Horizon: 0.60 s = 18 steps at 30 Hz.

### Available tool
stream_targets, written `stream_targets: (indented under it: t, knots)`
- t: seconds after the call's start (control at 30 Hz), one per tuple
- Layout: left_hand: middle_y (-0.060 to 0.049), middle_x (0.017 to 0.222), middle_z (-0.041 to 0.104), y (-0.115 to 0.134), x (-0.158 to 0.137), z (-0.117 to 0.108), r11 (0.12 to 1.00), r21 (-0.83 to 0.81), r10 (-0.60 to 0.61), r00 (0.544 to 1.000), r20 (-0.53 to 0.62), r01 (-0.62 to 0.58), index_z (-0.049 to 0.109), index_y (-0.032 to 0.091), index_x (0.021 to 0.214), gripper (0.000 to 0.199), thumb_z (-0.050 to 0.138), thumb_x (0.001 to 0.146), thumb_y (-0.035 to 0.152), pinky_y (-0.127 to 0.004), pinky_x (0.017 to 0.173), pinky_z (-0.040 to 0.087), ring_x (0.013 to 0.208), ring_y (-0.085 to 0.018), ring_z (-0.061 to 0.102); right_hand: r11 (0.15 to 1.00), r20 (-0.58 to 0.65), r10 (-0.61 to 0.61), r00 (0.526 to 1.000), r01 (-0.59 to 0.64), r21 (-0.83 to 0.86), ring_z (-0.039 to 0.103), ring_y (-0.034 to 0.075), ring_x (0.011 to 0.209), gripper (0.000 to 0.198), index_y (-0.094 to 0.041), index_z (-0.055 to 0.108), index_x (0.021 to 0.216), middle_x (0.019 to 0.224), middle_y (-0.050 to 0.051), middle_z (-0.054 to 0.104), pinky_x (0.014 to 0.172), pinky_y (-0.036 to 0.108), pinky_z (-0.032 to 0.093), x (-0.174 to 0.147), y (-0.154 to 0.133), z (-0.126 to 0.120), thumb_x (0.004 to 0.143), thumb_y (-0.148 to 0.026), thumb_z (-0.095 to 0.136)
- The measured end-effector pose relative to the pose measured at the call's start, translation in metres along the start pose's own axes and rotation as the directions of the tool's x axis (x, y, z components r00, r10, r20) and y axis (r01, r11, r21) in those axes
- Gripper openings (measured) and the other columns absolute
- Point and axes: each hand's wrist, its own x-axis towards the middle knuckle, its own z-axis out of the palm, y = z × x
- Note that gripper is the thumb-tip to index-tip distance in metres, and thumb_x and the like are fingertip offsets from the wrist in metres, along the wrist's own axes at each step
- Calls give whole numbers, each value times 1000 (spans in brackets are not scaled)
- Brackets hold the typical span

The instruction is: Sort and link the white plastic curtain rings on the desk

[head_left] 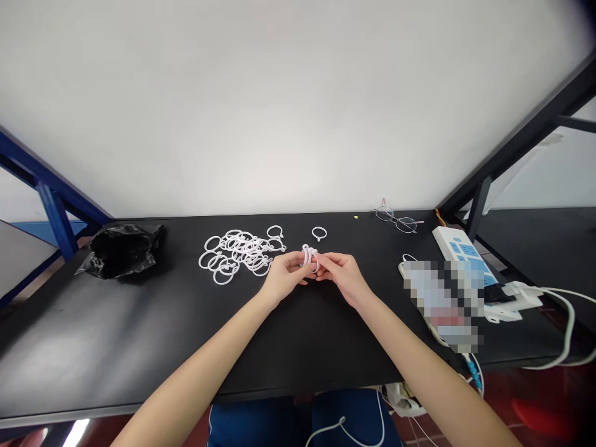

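Note:
Between my two hands, above the black table, are a few white plastic rings with small eyelets, bunched together. My left hand pinches them from the left, thumb and fingers closed. From the right, my right hand grips the same rings with its fingertips. How many rings are held is hard to tell, since the fingers cover part of them. Left of my hands lies a loose pile of similar white rings. One single white ring lies just behind my hands.
A crumpled black plastic bag lies open at the left. Toward the right are eyeglasses, a blurred-out phone-like object and a white power strip with plugs and cables. A white wall rises behind the black table.

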Motion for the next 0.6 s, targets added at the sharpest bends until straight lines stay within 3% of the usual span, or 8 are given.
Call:
stream_targets:
  t: [0.1, 0.23, 0.37, 0.47, 0.53, 0.6]
  knots:
    - [-10, 95, 73, -1, 0, -2, 1000, 12, -22, 1000, -6, 23, 69, 16, 101, 36, 71, 76, 43, -24, 61, 54, 84, -22, 71, 1000, -36, -25, 999, 24, -16, 65, 16, 60, 34, -15, 73, 74, 67, 5, 69, 58, 29, 57, 0, 4, 1, 67, -49, 77]
    - [-10, 96, 73, 0, 1, -4, 999, -2, -49, 998, 25, 49, 70, 17, 99, 35, 73, 74, 43, -24, 62, 54, 90, -23, 70, 986, -98, -147, 984, 137, -96, 67, 19, 58, 33, -16, 69, 69, 64, 5, 69, 55, 31, 58, 1, 10, 3, 66, -48, 78]
    - [-10, 99, 74, 0, 2, -5, 996, -21, -82, 996, 45, 83, 70, 18, 101, 38, 76, 72, 41, -23, 62, 53, 91, -23, 70, 984, -67, -138, 988, 129, -124, 69, 21, 60, 34, -17, 66, 72, 65, 6, 70, 56, 33, 59, 7, 10, 2, 67, -49, 77]
    - [-11, 97, 74, -1, 4, -8, 992, -62, -106, 994, 8, 107, 70, 16, 98, 36, 75, 73, 42, -23, 63, 53, 86, -21, 71, 949, -68, -196, 978, 172, -266, 68, 21, 60, 30, -17, 64, 78, 65, 5, 68, 55, 32, 57, 18, 6, -5, 75, -46, 70]
    - [-11, 100, 73, -1, 6, -11, 986, -122, -122, 992, -32, 117, 70, 16, 96, 35, 76, 72, 41, -22, 64, 53, 86, -20, 71, 834, -73, -334, 940, 258, -488, 67, 19, 62, 22, -17, 64, 85, 74, 6, 68, 58, 32, 56, 29, 5, -12, 84, -39, 60]
    - [-12, 104, 72, 0, 7, -14, 975, -185, -141, 988, -67, 126, 70, 15, 94, 35, 77, 70, 39, -22, 65, 53, 90, -21, 70, 587, 29, -464, 886, 331, -739, 65, 16, 65, 14, -19, 65, 94, 100, 8, 68, 69, 34, 55, 41, 4, -20, 85, -25, 55]
